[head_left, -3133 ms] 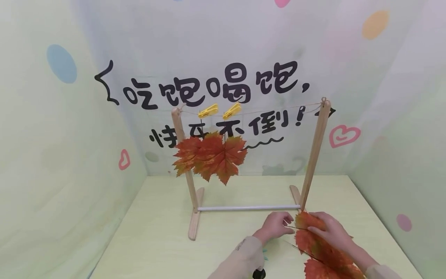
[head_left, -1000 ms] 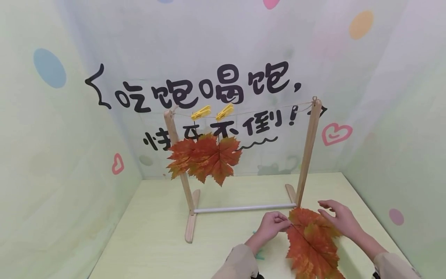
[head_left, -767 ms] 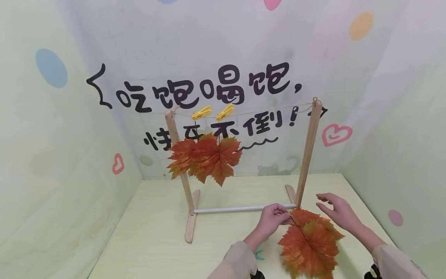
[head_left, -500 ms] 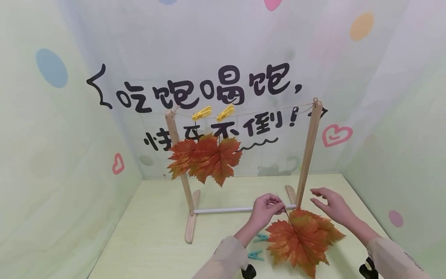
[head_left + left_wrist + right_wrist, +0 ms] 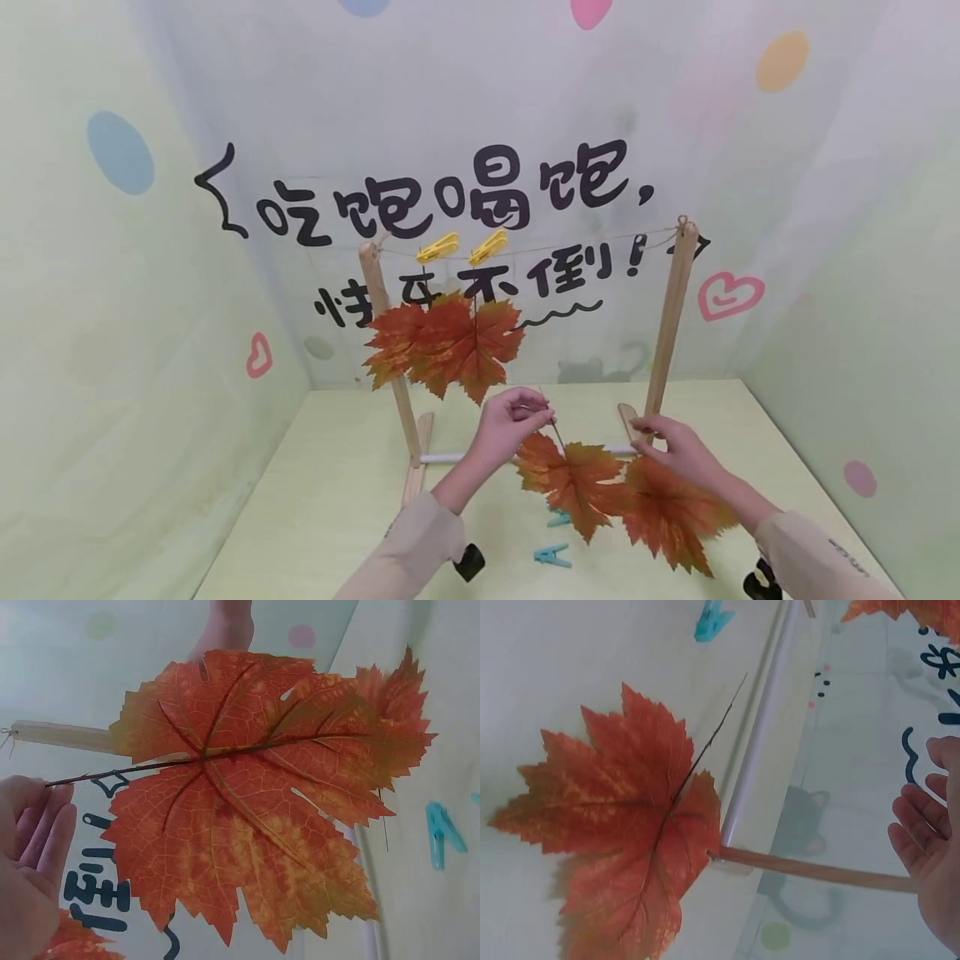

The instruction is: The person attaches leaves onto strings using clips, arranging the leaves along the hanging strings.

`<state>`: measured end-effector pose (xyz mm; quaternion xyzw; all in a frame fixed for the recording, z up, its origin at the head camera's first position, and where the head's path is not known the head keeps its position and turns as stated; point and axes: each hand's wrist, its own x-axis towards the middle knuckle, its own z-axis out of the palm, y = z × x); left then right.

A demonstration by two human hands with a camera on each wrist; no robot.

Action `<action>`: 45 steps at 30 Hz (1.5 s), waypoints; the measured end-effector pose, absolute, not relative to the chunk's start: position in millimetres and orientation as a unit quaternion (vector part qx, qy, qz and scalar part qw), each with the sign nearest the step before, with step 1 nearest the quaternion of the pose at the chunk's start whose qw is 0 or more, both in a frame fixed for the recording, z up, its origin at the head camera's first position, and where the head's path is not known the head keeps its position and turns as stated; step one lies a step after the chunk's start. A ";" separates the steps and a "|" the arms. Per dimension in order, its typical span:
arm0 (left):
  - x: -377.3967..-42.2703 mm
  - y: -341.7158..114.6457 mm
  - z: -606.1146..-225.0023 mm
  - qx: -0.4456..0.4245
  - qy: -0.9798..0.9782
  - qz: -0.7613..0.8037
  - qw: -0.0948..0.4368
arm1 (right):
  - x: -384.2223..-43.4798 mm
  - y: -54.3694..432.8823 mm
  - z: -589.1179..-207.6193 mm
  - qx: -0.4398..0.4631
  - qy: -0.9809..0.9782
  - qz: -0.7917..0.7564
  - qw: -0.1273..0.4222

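Currently I see the left hand (image 5: 513,421) pinching the thin stem (image 5: 557,435) of a red-orange maple leaf (image 5: 576,483) between thumb and fingertips. That leaf hangs tilted in the air, in front of the pale rod (image 5: 442,458) as my head view shows it.

Over on the right, I have the right hand (image 5: 678,446) gripping nothing, its fingers relaxed and slightly bent, near the right wooden post (image 5: 671,317). Below that hand, a second maple leaf (image 5: 667,512) lies on the table (image 5: 300,533) with its stem showing in my right wrist view.

Nearer me on the tabletop are two teal clothespins, one in plain sight (image 5: 552,556) and the other partly behind the held leaf. Above, I count two yellow clothespins (image 5: 489,247) on the twine (image 5: 592,242), with overlapping maple leaves (image 5: 480,346) hanging beneath, near the left wooden post (image 5: 375,279).
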<state>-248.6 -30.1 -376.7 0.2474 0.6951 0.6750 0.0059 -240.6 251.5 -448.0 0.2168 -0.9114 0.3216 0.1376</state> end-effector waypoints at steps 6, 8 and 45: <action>-243.5 -66.1 -365.1 0.242 0.732 0.637 -0.014 | -236.3 225.4 -462.4 0.248 -0.899 0.351 0.080; -242.7 -76.8 -362.3 0.244 0.741 0.625 -0.024 | -236.1 217.3 -467.7 0.244 -0.899 0.359 0.059; -225.0 -117.7 -391.2 0.181 0.762 0.622 -0.023 | -240.5 144.5 -575.9 0.277 -0.918 0.283 0.004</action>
